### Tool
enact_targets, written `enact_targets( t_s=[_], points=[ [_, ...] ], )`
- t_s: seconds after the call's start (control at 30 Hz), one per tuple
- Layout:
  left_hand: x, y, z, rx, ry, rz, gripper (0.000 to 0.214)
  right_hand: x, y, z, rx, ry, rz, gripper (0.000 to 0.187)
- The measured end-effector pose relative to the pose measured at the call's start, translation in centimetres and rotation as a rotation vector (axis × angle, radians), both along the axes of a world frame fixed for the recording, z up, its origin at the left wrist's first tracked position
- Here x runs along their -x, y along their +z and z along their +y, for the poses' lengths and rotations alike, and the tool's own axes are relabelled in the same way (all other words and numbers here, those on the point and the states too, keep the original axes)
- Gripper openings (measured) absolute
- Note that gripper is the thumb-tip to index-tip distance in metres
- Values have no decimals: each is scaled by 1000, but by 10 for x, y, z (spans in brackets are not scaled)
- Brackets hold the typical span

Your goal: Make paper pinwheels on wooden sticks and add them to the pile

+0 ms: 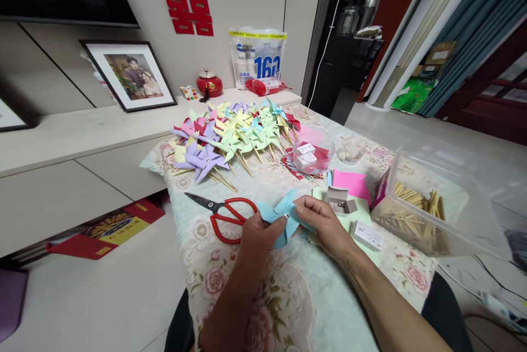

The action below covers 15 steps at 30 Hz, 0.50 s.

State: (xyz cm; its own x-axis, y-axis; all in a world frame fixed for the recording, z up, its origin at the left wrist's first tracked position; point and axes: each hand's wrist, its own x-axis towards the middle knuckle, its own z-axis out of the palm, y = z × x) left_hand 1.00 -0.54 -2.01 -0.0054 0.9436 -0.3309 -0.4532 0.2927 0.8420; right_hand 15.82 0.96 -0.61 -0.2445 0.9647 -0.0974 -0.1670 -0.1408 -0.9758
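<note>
Between my two hands is a blue paper pinwheel (292, 224) with folded blades and a small pin at its centre. My left hand (260, 229) pinches its left side, the thumb near the pin. On its right blade, the fingers of my right hand (321, 216) are closed. No stick shows on this pinwheel. Red-handled scissors (230, 214) lie partly opened beside my left hand. Near my right hand are an opened small box (341, 201) with tiny metal pieces inside and a closed white box (368, 235), both on light green paper.
Many finished pinwheels (230, 132) on sticks are heaped at the table's back. A clear plastic bin (411, 220) of wooden sticks stands right. A pink bag (315, 157) with small white boxes lies behind the bright pink paper (352, 183). The flowered tablecloth (214, 286) covers the table.
</note>
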Motion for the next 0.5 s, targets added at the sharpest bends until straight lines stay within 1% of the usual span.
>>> enact_targets(
  t_s=[0.07,0.2,0.3,0.4,0.5],
  points=[
    [0,-1,0,6,-10,2,33,1,3,-1,7,48,-27,28],
    [-1,-3,0,-8,-39,-11,33,0,4,-2,-11,59,-137,19],
    [-1,-8,0,-21,-75,-16,29,-2,3,-2,-40,41,-219,19],
    [0,-12,2,-14,-118,-55,28,-2,3,-2,-32,38,-241,20],
    [1,-10,3,-19,-143,-102,30,-1,6,-3,-44,56,-251,23]
  ],
)
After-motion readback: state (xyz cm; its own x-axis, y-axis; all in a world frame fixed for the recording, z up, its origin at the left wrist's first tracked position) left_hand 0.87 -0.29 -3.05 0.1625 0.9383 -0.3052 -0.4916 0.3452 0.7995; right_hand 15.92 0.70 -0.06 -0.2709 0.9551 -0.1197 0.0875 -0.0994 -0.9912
